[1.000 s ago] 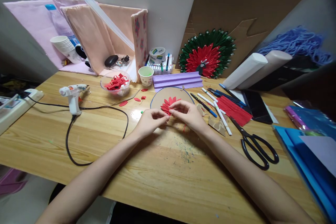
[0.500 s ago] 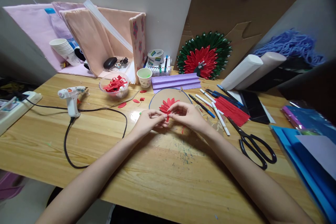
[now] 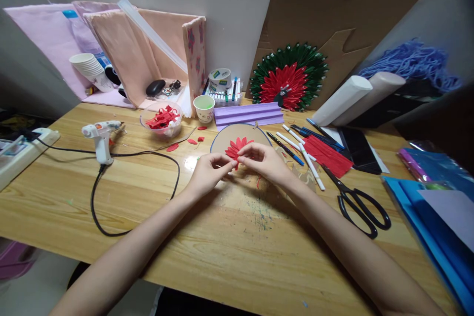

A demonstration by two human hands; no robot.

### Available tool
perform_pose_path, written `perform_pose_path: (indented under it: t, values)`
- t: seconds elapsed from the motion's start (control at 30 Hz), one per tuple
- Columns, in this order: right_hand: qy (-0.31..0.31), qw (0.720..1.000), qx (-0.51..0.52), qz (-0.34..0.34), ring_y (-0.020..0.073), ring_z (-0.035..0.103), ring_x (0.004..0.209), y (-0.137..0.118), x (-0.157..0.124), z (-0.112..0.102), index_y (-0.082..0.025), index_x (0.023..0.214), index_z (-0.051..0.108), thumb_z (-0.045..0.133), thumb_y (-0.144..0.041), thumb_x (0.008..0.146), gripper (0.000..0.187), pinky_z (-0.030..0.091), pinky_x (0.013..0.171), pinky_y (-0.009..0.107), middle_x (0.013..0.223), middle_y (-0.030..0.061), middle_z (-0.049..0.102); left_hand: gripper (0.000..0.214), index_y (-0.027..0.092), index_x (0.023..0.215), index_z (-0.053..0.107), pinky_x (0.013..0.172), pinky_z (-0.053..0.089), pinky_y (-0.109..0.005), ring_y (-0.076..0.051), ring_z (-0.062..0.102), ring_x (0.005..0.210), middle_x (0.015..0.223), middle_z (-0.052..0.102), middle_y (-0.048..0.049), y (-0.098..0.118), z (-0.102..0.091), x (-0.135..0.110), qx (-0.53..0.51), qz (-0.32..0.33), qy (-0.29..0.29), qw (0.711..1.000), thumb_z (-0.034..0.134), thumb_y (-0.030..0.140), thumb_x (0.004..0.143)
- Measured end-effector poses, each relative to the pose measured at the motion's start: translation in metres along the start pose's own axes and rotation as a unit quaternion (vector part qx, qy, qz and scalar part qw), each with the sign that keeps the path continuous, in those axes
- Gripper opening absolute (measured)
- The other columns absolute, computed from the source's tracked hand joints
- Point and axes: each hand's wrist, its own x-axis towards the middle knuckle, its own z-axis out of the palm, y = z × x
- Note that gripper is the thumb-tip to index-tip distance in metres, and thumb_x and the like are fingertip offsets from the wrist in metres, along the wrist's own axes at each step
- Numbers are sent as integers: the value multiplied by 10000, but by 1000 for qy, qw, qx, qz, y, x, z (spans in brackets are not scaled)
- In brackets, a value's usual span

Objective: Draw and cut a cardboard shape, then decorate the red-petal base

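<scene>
My left hand [image 3: 209,173] and my right hand [image 3: 266,162] meet over the near part of a round cardboard disc [image 3: 222,137] edged in blue. Thumb and forefinger of each hand are pinched together on a small red paper petal [image 3: 236,164], mostly covered by the fingertips. Just behind it, pointed red petals [image 3: 239,145] fan out on the disc like half a flower. A few loose red petals [image 3: 172,147] lie on the table to the left of the disc.
At left are a glue gun [image 3: 101,140] with its black cord and a bowl [image 3: 163,121] of red strips. Pens [image 3: 285,148], red crepe paper [image 3: 328,155] and large scissors [image 3: 357,202] lie at right. A green-and-red petal fan [image 3: 287,79] leans against cardboard behind.
My left fingers have drawn closer together around the small red petal. Otherwise both hands stay in nearly the same place, and the view has shifted very slightly.
</scene>
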Motion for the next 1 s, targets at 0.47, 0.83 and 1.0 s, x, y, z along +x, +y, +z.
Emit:
perform_pose_path:
  t: [0.47,0.83,1.0]
  values:
    - [-28,996,53,64,99,537,533,-3,0,-1,-160,680,588,691,-373,692,237,432,519,248,599,-8,587,263,135,752,664,589,474,-227,-116,586,623,707,653,-32,1,2,0,-38,-6,-12,999,674,397,726]
    - [-13,997,51,51,115,580,587,-3,-1,-1,-172,723,580,710,-358,683,231,465,552,260,665,7,627,304,112,787,660,664,505,-250,-124,631,671,771,691,-56,3,3,0,-112,-54,-5,992,784,321,603]
    - [4,997,68,37,126,623,657,-1,-1,0,-173,761,593,737,-289,649,216,502,642,280,740,19,663,318,108,820,669,683,514,-240,-107,633,648,725,689,-42,0,1,1,-158,-88,-6,983,785,322,615]
